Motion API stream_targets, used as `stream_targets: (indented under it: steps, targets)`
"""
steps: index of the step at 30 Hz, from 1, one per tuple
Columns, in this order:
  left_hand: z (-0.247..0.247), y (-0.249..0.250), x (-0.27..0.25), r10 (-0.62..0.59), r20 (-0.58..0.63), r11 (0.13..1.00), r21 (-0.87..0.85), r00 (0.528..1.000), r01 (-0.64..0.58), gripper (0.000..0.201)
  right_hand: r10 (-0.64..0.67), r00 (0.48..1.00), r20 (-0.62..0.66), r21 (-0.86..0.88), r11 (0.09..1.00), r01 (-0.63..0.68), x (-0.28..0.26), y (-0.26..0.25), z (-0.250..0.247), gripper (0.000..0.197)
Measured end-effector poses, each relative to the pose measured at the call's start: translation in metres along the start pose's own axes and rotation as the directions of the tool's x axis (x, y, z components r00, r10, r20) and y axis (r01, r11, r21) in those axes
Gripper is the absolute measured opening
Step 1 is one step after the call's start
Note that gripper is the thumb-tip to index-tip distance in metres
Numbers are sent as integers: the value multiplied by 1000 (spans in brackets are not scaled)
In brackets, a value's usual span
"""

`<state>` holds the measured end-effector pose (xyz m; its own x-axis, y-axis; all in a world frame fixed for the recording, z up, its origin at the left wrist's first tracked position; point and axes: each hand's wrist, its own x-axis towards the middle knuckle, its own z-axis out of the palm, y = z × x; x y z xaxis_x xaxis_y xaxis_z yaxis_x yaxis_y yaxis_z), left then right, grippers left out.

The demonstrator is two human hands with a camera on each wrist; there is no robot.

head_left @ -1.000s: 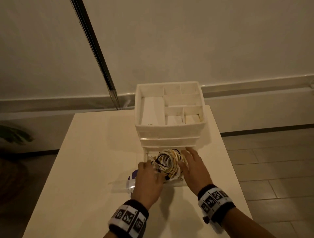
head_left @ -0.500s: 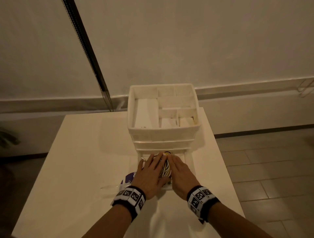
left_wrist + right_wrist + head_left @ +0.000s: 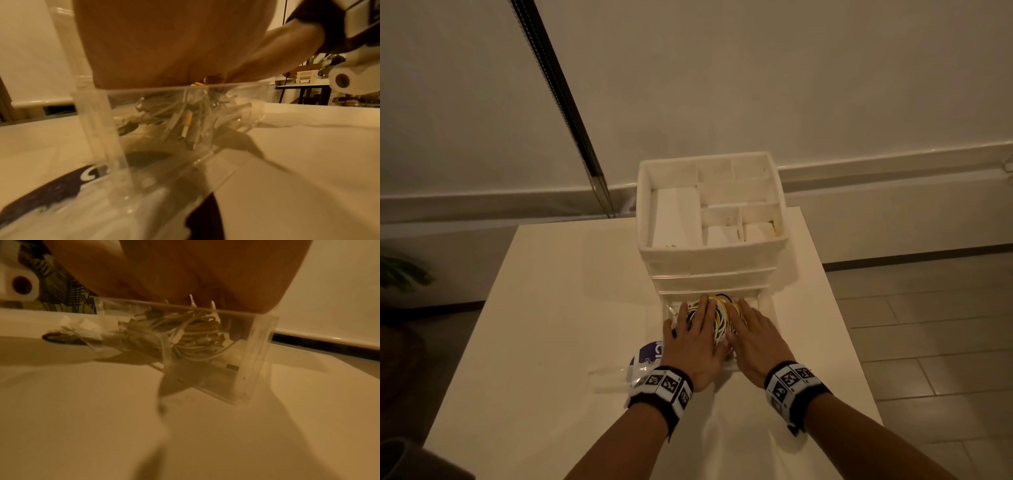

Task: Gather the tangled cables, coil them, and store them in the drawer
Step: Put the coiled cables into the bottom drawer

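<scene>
A coiled bundle of white, yellow and black cables (image 3: 719, 317) lies in the clear drawer (image 3: 765, 303), which is pulled out from the bottom of a white drawer unit (image 3: 709, 263). My left hand (image 3: 693, 337) lies flat on the left half of the bundle with straight fingers. My right hand (image 3: 753, 335) presses flat on the right half. Through the clear drawer front (image 3: 236, 91) the left wrist view shows cable ends (image 3: 188, 123) under my palm. The right wrist view shows the coils (image 3: 197, 332) squeezed under my palm behind the clear wall (image 3: 255, 356).
The unit's top is an open tray with dividers (image 3: 722, 202). A clear plastic bag with a purple label (image 3: 645, 358) lies just left of the drawer on the white table (image 3: 558, 308). A dark slanted pole (image 3: 565, 113) stands behind. Tiled floor (image 3: 928, 325) lies to the right.
Both hands went from cupping the bundle's sides to lying flat on top of it, pushing it down into the drawer. The head view has drawn slightly closer.
</scene>
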<state>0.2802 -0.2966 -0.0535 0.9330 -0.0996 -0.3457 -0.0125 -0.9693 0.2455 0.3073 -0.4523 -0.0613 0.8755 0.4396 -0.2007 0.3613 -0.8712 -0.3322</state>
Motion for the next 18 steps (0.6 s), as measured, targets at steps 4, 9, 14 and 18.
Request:
stream_targets:
  steps: [4, 9, 14, 18]
  targets:
    - [-5, 1, 7, -18, -10, 1000, -10, 1000, 18, 72, 92, 969, -231, 241, 970, -34, 4, -5, -12, 50]
    - [-4, 12, 3, 4, -44, 1000, -5, 999, -4, 70, 645, 743, -182, 774, 559, -296, 26, 19, -49, 60]
    - [-5, 24, -2, 30, -78, 999, -26, 997, -32, 77, 535, 844, 35, 907, 338, -251, 50, 31, -58, 86]
    - [7, 22, 0, 60, -155, 998, -15, 986, -63, 73, 493, 868, 54, 880, 388, -275, 61, 36, -59, 69]
